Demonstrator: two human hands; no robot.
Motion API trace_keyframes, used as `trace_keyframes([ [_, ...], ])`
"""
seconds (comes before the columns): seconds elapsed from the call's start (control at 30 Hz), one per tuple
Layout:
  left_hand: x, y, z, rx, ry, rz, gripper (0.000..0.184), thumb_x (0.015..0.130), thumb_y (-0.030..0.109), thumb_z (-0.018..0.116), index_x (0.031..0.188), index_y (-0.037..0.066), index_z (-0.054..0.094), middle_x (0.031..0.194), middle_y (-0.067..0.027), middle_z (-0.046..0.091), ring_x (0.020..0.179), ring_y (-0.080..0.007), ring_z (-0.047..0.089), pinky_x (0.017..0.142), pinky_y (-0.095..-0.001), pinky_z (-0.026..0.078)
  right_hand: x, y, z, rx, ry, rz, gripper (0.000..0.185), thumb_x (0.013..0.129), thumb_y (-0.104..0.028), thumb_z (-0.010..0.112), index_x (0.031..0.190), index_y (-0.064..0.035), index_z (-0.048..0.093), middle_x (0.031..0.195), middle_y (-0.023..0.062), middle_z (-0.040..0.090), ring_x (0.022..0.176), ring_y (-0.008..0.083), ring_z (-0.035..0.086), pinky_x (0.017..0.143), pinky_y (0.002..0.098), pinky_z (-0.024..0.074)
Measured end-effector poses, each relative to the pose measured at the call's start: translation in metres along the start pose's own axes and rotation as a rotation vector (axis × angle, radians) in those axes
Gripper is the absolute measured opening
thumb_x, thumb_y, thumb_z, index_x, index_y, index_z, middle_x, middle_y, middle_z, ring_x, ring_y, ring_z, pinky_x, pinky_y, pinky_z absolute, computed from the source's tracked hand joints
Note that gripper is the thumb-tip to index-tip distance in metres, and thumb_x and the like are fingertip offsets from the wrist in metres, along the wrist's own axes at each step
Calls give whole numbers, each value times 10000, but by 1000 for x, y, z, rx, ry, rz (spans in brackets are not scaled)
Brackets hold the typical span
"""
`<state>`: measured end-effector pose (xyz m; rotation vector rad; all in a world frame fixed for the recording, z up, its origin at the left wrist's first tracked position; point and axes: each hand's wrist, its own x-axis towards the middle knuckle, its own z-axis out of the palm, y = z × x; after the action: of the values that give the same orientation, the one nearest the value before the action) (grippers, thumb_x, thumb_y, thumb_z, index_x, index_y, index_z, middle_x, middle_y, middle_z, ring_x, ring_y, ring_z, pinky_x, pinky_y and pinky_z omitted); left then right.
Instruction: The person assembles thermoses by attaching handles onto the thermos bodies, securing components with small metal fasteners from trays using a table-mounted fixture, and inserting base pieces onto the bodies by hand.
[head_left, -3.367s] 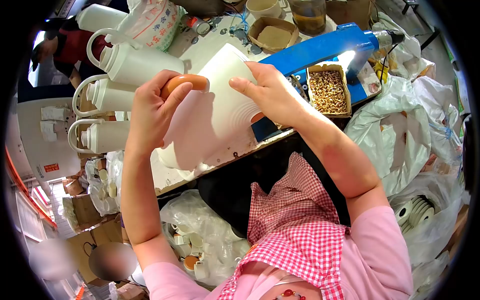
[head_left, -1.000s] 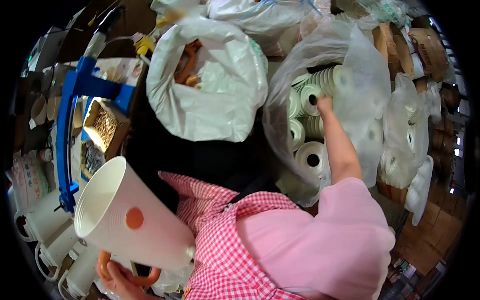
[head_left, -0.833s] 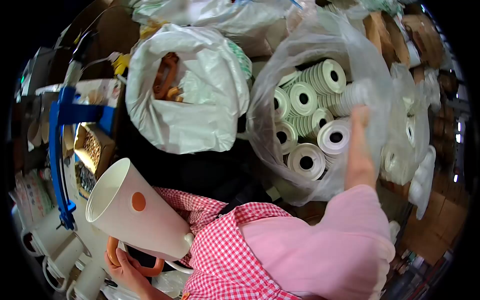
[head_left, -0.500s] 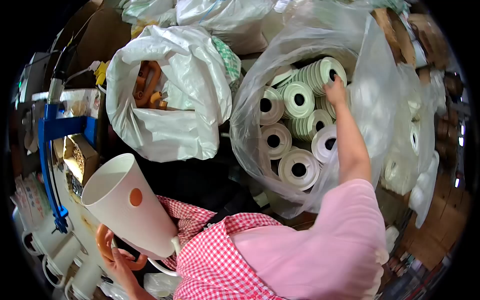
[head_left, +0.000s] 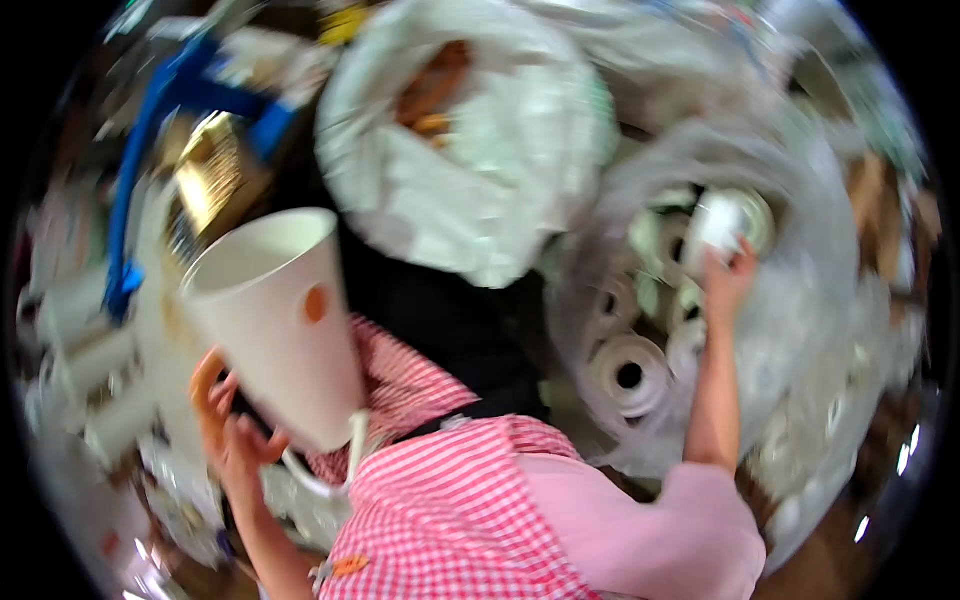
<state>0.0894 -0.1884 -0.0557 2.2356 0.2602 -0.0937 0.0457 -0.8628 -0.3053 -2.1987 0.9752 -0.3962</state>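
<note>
Upper left of the frame stands a blue metal press (head_left: 150, 180), rigid and angular. Below it, at lower left, the left hand (head_left: 238, 430) is wrapped around a curved orange handle (head_left: 205, 385), smooth and probably stiff. Beside it, left of centre, is the white pitcher (head_left: 285, 335): tall, tapering, open-mouthed, with an orange dot (head_left: 316, 304). It looks like thin, rigid plastic, so likely light and somewhat slippery; the handle would give the surest hold. At upper centre sags a crinkled white sack (head_left: 480, 210). Right of centre, a limp, cloudy plastic bag (head_left: 800, 320) holds stacked rings (head_left: 629, 376). The right hand (head_left: 730, 275), well apart from the left, is pinched on a white piece (head_left: 714, 230), its outline blurred, likely light too.
</note>
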Motion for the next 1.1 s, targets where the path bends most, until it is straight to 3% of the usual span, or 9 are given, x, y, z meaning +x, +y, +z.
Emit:
trace_keyframes([
  [0.03,-1,0,-6,-28,1,-51,625,960,246,584,1496,-2,378,1383,-154,561,553,-31,486,537,-159,466,0,2,-2,221,159,-105,604,858,-164,755,1376,-10,486,1254,152,607,1126,245,589,972,384,467],
  [0.13,-18,23,10,-249,35,-120,497,960,154,611,1414,9,468,1209,-114,641,559,-39,492,508,-183,453,-30,-174,-15,534,237,-327,450,895,-135,604,1292,61,530,1230,130,615,1059,227,629,904,339,524],
  [0.2,-30,10,10,-302,29,-133,500,946,165,621,1399,5,481,1161,-77,630,560,-21,483,518,-178,430,-29,-225,9,887,-37,-221,426,849,-83,540,1249,57,567,1206,132,632,1010,228,645,839,336,548],
  [0.3,-40,8,3,-348,-7,-105,467,927,116,623,1365,4,506,936,-16,620,563,-23,472,543,-196,436,-90,-368,72,812,-485,-709,525,749,-230,751,1200,12,629,1092,122,626,965,242,616,830,364,506],
  [0.43,-52,-2,-5,-258,2,-1,473,866,74,695,1315,-9,572,1039,-72,564,906,-147,538,797,-264,425,-145,-461,107,581,-980,-1315,642,647,-330,911,1161,-25,678,970,108,607,893,265,589,798,378,473],
  [0.5,-54,-7,-12,-335,67,-57,509,841,72,731,1319,-16,582,1351,-197,617,1245,-273,604,1058,-349,433,-145,-470,109,605,-1005,-1349,641,635,-296,905,1178,-34,686,931,100,588,861,244,580,763,352,462],
  [0.6,-56,-21,-16,-271,91,112,465,831,80,743,1272,14,612,1283,-208,648,1264,-344,593,1058,-368,443,-154,-483,103,518,-1068,-1379,619,658,-247,881,1211,-46,685,899,82,555,819,217,552,710,328,440],
  [0.8,-58,-21,-22,-206,61,127,416,833,145,787,1202,35,632,1149,-227,685,1243,-362,603,965,-377,500,-183,-500,122,392,-1087,-1343,582,689,-230,863,1212,-51,681,897,72,516,798,202,519,694,327,426],
  [1.1,-72,-18,-2,-7,182,80,518,769,214,818,1213,69,593,1412,-279,514,904,-379,710,747,-385,581,-225,-528,127,205,-1091,-1178,458,795,-199,788,1204,-33,665,871,80,505,810,211,527,754,327,429],
])
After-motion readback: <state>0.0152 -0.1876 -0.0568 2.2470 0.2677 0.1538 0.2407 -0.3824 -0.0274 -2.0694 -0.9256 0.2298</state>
